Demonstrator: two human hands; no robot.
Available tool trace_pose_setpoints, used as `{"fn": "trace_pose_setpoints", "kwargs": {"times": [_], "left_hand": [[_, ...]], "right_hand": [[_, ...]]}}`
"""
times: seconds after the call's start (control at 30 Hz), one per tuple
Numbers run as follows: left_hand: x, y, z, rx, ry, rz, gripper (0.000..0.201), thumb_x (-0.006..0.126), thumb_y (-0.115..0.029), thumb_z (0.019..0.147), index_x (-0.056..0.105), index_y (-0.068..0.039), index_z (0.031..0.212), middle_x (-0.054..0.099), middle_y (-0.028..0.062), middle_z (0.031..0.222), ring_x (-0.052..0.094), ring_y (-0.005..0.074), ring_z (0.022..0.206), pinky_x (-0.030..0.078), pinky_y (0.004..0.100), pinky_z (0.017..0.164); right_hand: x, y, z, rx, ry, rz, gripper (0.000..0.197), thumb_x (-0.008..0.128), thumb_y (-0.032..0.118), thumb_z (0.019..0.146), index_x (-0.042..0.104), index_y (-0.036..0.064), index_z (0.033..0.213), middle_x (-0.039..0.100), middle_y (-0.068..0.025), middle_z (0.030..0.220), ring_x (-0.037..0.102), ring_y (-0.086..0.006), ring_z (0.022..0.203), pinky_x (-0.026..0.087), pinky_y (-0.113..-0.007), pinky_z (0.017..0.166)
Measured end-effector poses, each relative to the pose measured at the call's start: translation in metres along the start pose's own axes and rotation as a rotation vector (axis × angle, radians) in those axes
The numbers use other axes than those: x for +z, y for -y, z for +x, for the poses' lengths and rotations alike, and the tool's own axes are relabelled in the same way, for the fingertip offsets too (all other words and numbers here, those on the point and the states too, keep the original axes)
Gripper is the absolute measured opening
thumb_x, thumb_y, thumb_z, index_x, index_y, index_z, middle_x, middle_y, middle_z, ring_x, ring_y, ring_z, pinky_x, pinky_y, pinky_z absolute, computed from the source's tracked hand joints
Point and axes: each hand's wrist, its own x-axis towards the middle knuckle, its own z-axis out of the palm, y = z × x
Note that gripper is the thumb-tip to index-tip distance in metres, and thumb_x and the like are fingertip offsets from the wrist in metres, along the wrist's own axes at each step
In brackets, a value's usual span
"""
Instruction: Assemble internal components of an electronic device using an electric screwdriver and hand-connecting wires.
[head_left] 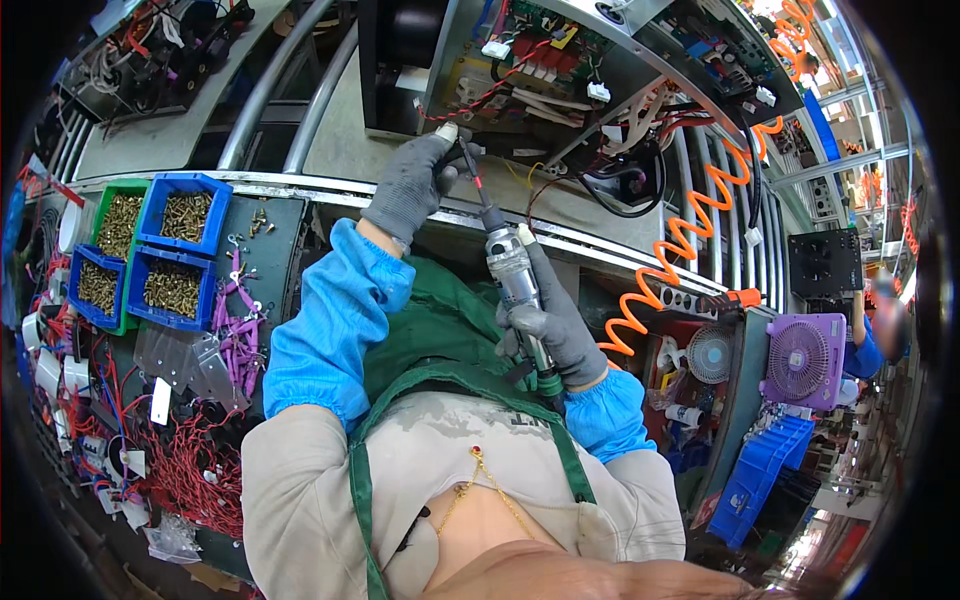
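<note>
My right hand (555,330), in a grey glove, is wrapped round the body of a silver air screwdriver (513,270). The tool points up and away from me, its long thin bit (471,165) reaching towards my left hand. Also gloved in grey, my left hand (412,180) has its fingers drawn together beside the bit's tip. Whatever is pinched there is too small to make out. Just beyond both hands stands an open metal cabinet (640,60) with circuit boards, white connectors and a twisted red-and-black wire (490,97).
Blue bins (183,212) of brass-coloured screws stand at left, near purple-sleeved leads (237,330) and bundled red wires (200,465). An orange coiled hose (680,235) hangs at right. Beyond it are a purple fan (803,362), a blue crate (760,480) and another person's blue sleeve (865,350).
</note>
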Motion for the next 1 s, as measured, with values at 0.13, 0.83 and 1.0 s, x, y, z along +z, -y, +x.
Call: {"fn": "trace_pose_setpoints", "kwargs": {"times": [0.13, 0.83, 1.0], "left_hand": [[0.004, -0.008, -0.003, 0.053, -0.028, 0.216, 0.029, 0.053, -0.029, 0.093, 0.062, -0.002, 0.097, 0.067, 0.005, 0.084, 0.054, 0.0007, 0.061, 0.04, 0.0111, 0.046], [-0.001, -0.025, 0.001, 0.036, 0.193, 0.326, 0.028, 0.052, -0.024, 0.092, 0.063, 0.0, 0.102, 0.066, 0.0084, 0.089, 0.054, 0.0025, 0.063, 0.046, 0.0129, 0.056], [-0.009, -0.028, 0.001, 0.058, 0.256, 0.54, 0.031, 0.049, -0.026, 0.094, 0.059, 0.001, 0.107, 0.064, 0.0083, 0.088, 0.053, 0.0069, 0.065, 0.044, 0.0172, 0.058]], "right_hand": [[-0.005, -0.007, 0.002, -0.06, 0.012, -0.082, 0.104, 0.07, 0.023, 0.061, 0.011, 0.0232, 0.147, 0.053, -0.0144, 0.088, 0.056, -0.0199, 0.052, 0.055, -0.034, 0.05], [-0.022, -0.024, 0.004, 0.009, 0.231, 0.39, 0.105, 0.07, 0.024, 0.06, 0.011, 0.0249, 0.147, 0.055, -0.0125, 0.078, 0.055, -0.0185, 0.045, 0.052, -0.032, 0.045], [-0.019, -0.019, 0.0, 0.06, 0.177, 0.276, 0.112, 0.078, 0.031, 0.057, 0.011, 0.0258, 0.147, 0.056, -0.0124, 0.077, 0.057, -0.0191, 0.047, 0.055, -0.032, 0.047]]}}
